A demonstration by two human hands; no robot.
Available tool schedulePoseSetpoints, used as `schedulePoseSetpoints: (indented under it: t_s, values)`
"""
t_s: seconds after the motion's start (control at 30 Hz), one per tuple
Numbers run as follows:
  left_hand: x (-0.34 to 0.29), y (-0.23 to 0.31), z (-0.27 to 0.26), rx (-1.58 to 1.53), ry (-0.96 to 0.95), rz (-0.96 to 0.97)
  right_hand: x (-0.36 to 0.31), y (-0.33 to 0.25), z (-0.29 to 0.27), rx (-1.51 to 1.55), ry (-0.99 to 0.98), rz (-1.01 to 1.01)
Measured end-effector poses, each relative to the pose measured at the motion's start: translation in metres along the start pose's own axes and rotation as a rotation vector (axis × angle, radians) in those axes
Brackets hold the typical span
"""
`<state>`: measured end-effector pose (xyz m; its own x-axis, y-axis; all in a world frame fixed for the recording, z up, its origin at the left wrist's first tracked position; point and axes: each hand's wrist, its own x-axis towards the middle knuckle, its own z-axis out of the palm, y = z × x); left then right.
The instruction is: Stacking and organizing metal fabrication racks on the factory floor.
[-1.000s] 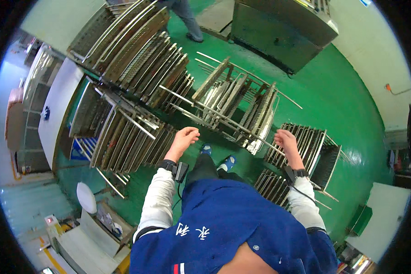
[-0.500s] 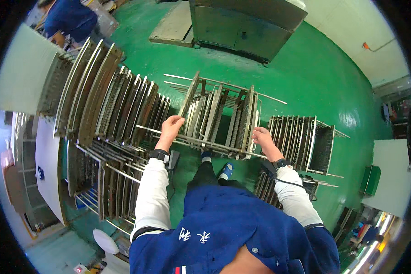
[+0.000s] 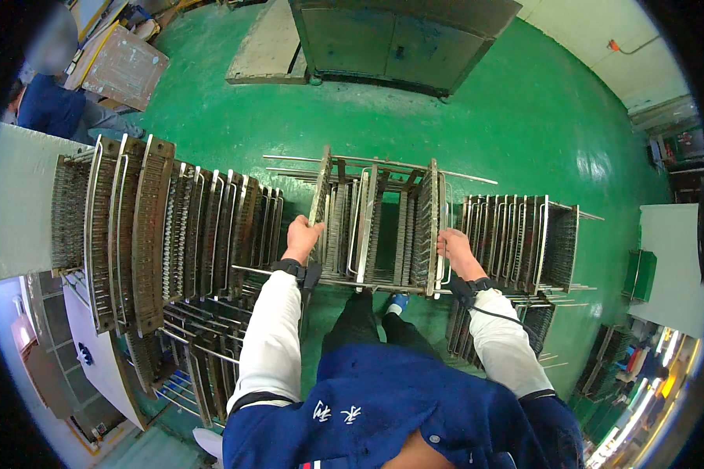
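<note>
Gripping a metal rack (image 3: 379,223) from both sides, the left hand (image 3: 301,234) is clamped on its left end plate and the right hand (image 3: 452,246) on its right end plate; the hands are well apart. It is held in front of the person, above the green floor (image 3: 524,117). More racks (image 3: 164,227) stand in a row to the left, another rack (image 3: 520,238) just right. Beyond lie a dark cabinet (image 3: 399,35) and, far left, a brown flat panel (image 3: 121,66) near a person in blue (image 3: 51,109). A green box (image 3: 641,273) sits at right.
</note>
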<state>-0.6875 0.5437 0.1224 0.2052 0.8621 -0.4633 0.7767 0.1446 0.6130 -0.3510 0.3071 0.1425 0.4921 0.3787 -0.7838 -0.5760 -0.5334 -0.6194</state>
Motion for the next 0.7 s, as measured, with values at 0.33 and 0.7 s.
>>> schedulePoseSetpoints:
  t_s: [0.33, 0.7]
  values:
    - [-0.038, 0.046, -0.042, -0.28, 0.15, 0.153, -0.073, -0.05, 0.022, 0.074, 0.059, -0.135]
    - [-0.143, 0.108, -0.102, -0.402, 0.32, 0.347, -0.172, -0.085, -0.011, 0.256, -0.05, -0.357]
